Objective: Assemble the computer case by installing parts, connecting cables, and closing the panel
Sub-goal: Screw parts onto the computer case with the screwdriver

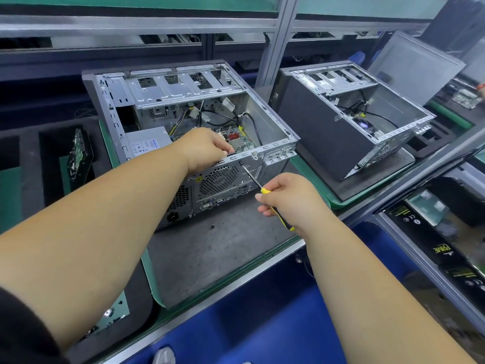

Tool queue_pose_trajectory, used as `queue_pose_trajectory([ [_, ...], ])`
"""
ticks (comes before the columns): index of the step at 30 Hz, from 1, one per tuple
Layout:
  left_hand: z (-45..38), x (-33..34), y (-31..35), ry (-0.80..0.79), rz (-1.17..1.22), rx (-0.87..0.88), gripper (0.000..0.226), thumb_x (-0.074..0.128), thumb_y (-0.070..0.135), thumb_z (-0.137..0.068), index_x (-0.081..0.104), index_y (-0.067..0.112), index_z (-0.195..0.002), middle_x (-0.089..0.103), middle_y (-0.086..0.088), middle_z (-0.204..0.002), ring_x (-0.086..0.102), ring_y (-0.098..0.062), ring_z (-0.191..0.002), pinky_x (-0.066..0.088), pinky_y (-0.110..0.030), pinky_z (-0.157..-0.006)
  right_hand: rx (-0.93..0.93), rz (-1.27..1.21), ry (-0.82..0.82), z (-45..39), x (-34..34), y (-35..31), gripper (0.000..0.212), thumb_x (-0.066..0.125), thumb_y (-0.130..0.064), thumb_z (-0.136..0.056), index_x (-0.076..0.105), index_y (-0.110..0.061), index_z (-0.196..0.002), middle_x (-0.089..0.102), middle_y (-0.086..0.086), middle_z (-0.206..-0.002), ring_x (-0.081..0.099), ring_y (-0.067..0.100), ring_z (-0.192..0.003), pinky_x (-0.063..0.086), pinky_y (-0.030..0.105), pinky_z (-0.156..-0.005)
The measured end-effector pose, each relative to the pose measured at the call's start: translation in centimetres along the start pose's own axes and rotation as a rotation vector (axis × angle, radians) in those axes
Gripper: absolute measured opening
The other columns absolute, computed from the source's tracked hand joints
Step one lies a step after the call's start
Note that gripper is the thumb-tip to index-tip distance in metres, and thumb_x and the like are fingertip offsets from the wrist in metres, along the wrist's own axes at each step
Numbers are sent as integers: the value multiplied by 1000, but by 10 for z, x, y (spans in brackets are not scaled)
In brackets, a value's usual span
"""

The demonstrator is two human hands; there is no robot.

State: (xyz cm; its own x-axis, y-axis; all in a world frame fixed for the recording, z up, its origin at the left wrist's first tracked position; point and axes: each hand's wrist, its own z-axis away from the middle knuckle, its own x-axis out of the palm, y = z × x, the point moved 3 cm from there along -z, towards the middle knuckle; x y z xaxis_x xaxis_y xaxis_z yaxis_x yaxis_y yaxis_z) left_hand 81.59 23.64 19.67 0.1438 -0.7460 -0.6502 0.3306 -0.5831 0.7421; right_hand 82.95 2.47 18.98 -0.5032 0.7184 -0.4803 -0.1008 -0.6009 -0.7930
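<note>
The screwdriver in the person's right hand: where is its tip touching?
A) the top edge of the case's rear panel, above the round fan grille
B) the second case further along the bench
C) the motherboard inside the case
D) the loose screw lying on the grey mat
A: the right hand holds the screwdriver with its tip at the rear panel's top edge, just above the fan grille.

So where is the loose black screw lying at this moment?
The loose black screw lies on the grey mat in the head view, just in front of the open computer case, left of the right hand.
</note>
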Motion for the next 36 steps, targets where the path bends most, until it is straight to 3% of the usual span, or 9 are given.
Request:
queue_pose_trajectory([
  [5, 1, -1, 1, -2, 22, -2, 29, 55, 8, -94, 76, 22, -109, 69, -3, -121, 57, -13, -105, 47, -16, -68, -105, 80, 138, 5, -9, 5, 6, 74, -28, -89, 69, -26, -87, 69, -8, -81, 69, 8, -56, 59, 40, -70],
  [10, 0, -1, 0, -8, -1, 2, 29, 55, 10, -95, 77, 25, -107, 69, 6, -119, 56, 3, -72, 37, -12, -53, -139, 132, 154, 7, -10, 7, 15, 64, -32, -96, 69, -30, -82, 73, -9, -86, 53, 0, -41, 37, 16, -43],
  [14, -1, 1, -2, -5, 17, 5, 29, 56, 9, -94, 77, 23, -107, 69, 5, -119, 60, -1, -85, 37, -11, -55, -151, 68, 152, 9, -5, 8, 18, 62, -31, -97, 70, -27, -80, 74, -8, -82, 48, 3, -39, 39, 21, -51],
  [20, -2, 1, -3, -2, 19, 4, 29, 56, 9, -94, 77, 24, -106, 68, 6, -122, 51, 3, -66, 38, -15, -56, -61, -26, 132, 5, -2, 14, 17, 73, -39, -86, 67, -23, -82, 73, 6, -72, 56, 16, -54, 48, 34, -62],
  [24, -2, 1, -2, -6, 28, 2, 29, 56, 9, -94, 77, 24, -106, 68, 6, -121, 52, 2, -66, 39, -14, -55, 1, -152, 140, 3, 0, 24, 25, 83, -26, -79, 60, -16, -85, 68, 1, -65, 64, 20, -60, 54, 42, -67],
  [28, -2, 1, -3, 5, 39, -1, 28, 56, 8, -94, 77, 22, -108, 69, 4, -118, 49, 4, -89, 35, -7, -53, -140, 262, 391, 12, -1, 22, 23, 69, -50, -87, 69, -27, -86, 67, -10, -77, 64, 15, -74, 45, 28, -60],
  [31, -2, 1, -3, 3, 51, -4, 29, 56, 6, -93, 77, 22, -107, 70, 4, -106, 45, 2, -90, 32, -3, -47, -227, 382, 417, 15, 6, 20, 25, 59, -48, -95, 67, -25, -86, 63, -8, -74, 57, 17, -72, 39, 27, -56],
  [33, -3, 1, -4, -1, 51, -10, 30, 56, 6, -92, 77, 24, -106, 70, 7, -104, 51, 6, -83, 34, -4, -48, -175, 254, 306, 10, 9, 21, 32, 58, -43, -97, 69, -18, -81, 63, -5, -70, 54, 16, -62, 39, 29, -56],
  [36, -4, 1, -5, -5, 31, -12, 30, 57, 7, -92, 78, 26, -103, 70, 10, -96, 52, 8, -50, 35, -5, -46, 209, -413, -31, 3, 11, 27, 36, 56, -37, -101, 70, -10, -83, 54, -2, -61, 31, 9, -40, 25, 22, -41],
])
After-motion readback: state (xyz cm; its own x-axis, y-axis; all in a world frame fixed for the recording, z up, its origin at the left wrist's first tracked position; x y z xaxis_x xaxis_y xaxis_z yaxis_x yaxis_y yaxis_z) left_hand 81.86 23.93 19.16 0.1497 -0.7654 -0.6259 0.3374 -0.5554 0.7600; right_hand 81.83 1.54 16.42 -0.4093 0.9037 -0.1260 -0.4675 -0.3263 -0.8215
